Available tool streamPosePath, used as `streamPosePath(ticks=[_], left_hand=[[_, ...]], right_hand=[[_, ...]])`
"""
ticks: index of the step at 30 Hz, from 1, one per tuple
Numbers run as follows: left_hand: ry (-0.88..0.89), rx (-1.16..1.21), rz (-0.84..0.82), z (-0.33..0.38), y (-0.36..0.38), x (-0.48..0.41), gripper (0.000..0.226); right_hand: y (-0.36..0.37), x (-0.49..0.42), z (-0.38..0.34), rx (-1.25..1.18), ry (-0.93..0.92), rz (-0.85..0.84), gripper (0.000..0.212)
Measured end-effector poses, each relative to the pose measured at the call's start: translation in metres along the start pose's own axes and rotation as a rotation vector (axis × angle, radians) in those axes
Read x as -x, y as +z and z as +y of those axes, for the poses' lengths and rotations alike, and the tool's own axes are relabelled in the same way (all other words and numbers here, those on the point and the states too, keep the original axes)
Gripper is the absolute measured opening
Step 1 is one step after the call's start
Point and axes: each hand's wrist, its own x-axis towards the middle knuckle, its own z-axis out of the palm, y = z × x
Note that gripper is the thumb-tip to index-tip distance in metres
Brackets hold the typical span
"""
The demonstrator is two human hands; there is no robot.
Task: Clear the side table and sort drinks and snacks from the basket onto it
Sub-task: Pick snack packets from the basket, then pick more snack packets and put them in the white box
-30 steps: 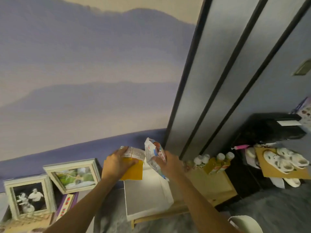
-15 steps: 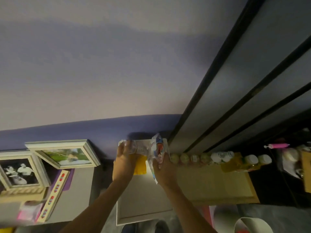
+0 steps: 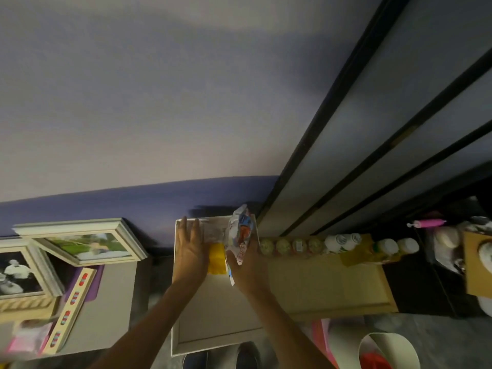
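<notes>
Left hand (image 3: 190, 251): fingers straight and held together, laid flat at the far end of the side table (image 3: 213, 315), gripping nothing. It overlaps the left edge of the yellow-and-clear snack packet (image 3: 217, 258). That packet lies flat on the table top between my two hands, with its clear end toward the wall (image 3: 159, 115) and its yellow end toward me. Right hand (image 3: 249, 270): curled round the lower part of the printed snack bag (image 3: 241, 235), holding it firmly. This bag stands on edge and leans a little, its top toward the wall. It sits at the table's far right corner, touching the right side of the yellow-and-clear packet. To the right of the table is a wooden cabinet top (image 3: 327, 283), with a row of bottles (image 3: 335, 242) standing along its back edge, just beside my right hand. To the left, apart from the table, are picture frames (image 3: 87, 245) propped on a grey surface.
</notes>
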Motion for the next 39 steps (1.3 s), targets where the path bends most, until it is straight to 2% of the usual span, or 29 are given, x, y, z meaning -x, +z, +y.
streamPosePath(ticks=[2, 7, 10, 14, 20, 25, 29, 39], left_hand=[[0.043, -0.084, -0.019, 0.011, -0.012, -0.004, 0.068], [0.108, -0.04, -0.064, 0.03, -0.07, -0.005, 0.068], [0.107, -0.05, -0.066, 0.033, -0.116, 0.002, 0.075], [0.136, -0.054, -0.017, 0.034, -0.183, 0.025, 0.094], [0.185, -0.125, 0.19, 0.045, -0.278, 0.094, 0.086], [0.108, -0.278, 0.395, 0.047, -0.345, 0.182, 0.086], [-0.02, -0.37, 0.527, 0.039, -0.385, 0.27, 0.088], [-0.304, -0.421, 0.716, -0.016, -0.468, 0.473, 0.092]], right_hand=[[-0.016, 0.004, -0.013, 0.0, -0.035, 0.023, 0.076], [-0.054, 0.011, -0.048, 0.143, -0.165, 0.074, 0.084], [-0.084, 0.018, -0.076, 0.222, -0.204, 0.041, 0.101], [-0.124, 0.034, -0.118, 0.269, -0.297, -0.061, 0.108], [-0.172, 0.073, -0.187, 0.37, -0.501, -0.079, 0.113], [-0.196, 0.125, -0.237, 0.376, -0.701, -0.103, 0.112], [-0.197, 0.176, -0.272, 0.381, -0.836, -0.153, 0.112], [-0.116, 0.333, -0.342, 0.395, -1.105, -0.363, 0.112]])
